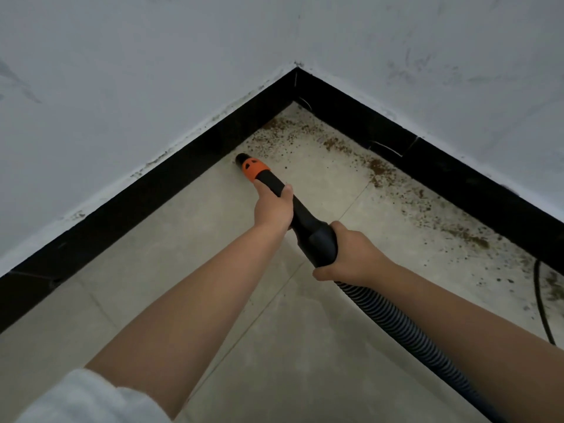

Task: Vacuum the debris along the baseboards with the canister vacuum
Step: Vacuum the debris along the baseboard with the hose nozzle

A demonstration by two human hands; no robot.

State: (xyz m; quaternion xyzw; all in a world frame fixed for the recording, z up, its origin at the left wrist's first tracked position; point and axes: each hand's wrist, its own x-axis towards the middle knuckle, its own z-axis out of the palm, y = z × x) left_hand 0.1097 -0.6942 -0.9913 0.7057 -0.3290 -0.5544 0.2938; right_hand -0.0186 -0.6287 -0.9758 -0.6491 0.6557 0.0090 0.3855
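A: Nearest, what do you see?

B: A white sleeve [88, 398] at the bottom left, and a black ribbed vacuum hose [406, 328] running off the lower right edge; the canister itself is out of view.

A: And the grip?

B: The right hand [351, 254] is curled round the thick black cuff where the hose meets the black tapered vacuum wand [302, 215]. The left hand [271, 209] is wrapped round the wand farther along, thumb on top, just behind the orange collar [254, 169].

A: Where's the tip?

B: The black nozzle tip [241, 158] is beyond the left hand, down at the foot of the left black baseboard [146, 193]; whether it touches I cannot tell.

A: The dirt?

B: The brown crumbly debris [378, 169] lies right of the nozzle, thick in the corner and strewn along the right black baseboard [457, 175]. The beige tiled floor [183, 254] beside the left baseboard looks bare.

A: Anything else?

B: Grey-white walls [152, 71] meet at the far corner. A thin black cord [541, 303] lies at the right edge, cut off there.
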